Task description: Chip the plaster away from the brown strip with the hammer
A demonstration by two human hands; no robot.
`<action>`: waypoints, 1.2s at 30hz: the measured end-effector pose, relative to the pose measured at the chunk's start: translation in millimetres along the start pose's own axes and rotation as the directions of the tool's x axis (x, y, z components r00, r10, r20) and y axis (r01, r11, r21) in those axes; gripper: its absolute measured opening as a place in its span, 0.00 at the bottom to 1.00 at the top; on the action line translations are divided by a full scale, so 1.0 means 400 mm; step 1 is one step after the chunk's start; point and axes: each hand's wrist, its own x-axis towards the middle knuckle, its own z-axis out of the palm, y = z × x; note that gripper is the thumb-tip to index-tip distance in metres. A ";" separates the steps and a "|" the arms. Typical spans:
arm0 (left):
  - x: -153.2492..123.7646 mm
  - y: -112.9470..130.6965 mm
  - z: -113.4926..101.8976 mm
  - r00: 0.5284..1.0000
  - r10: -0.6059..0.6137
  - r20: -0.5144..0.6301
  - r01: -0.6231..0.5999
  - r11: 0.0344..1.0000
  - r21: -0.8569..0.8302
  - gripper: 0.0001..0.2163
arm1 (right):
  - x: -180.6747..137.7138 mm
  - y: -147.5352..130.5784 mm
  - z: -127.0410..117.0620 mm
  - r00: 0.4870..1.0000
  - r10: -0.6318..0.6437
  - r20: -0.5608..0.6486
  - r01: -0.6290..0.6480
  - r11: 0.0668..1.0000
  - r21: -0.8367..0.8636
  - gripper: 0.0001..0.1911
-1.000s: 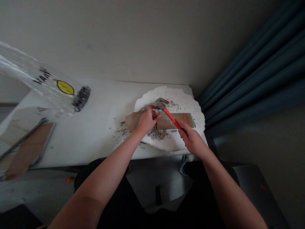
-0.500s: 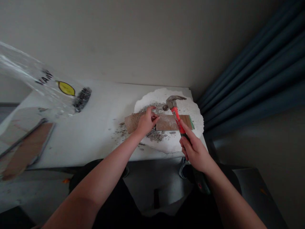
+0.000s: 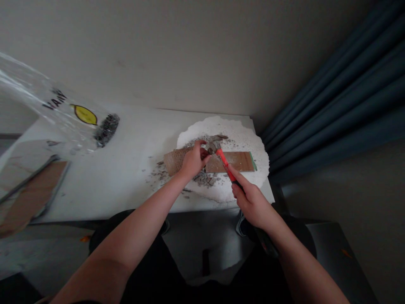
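Note:
My right hand (image 3: 251, 198) is wrapped round the handle of a claw hammer (image 3: 214, 145) with a red and black grip. The hammer's head is down beside the fingertips of my left hand (image 3: 194, 160). Those fingers are pinched together over a brown strip of board (image 3: 233, 161); whatever small thing they hold is hidden. The board's left part (image 3: 174, 162) is full of small holes, and a dark crack shows near my left hand. Under the board lies a white, ragged-edged sheet (image 3: 221, 192), strewn with grey crumbs (image 3: 204, 179).
A clear plastic bag (image 3: 84, 116) with grey material in its end stands at the left of the white table (image 3: 126, 177). More brown board (image 3: 34, 194) lies by the left edge with a dark bar (image 3: 28, 179). A blue curtain (image 3: 341, 97) hangs at the right.
My right hand has brought the hammer down and to the left, so its head is now close to my left fingertips. My left hand stays in the same place, still pinched.

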 end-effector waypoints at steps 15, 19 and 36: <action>0.000 0.007 0.000 1.000 0.005 0.007 -0.005 1.000 0.029 0.22 | 0.008 -0.002 0.012 1.000 0.008 -0.010 -0.009 0.999 -0.044 0.33; 0.001 0.001 0.003 1.000 0.017 0.004 -0.017 1.000 0.009 0.21 | 0.007 -0.004 0.002 0.999 0.023 -0.022 -0.023 0.999 -0.024 0.32; -0.003 -0.007 0.007 0.999 0.049 0.009 -0.049 0.999 -0.019 0.20 | 0.013 0.005 -0.003 0.999 0.014 -0.038 -0.014 1.000 0.003 0.32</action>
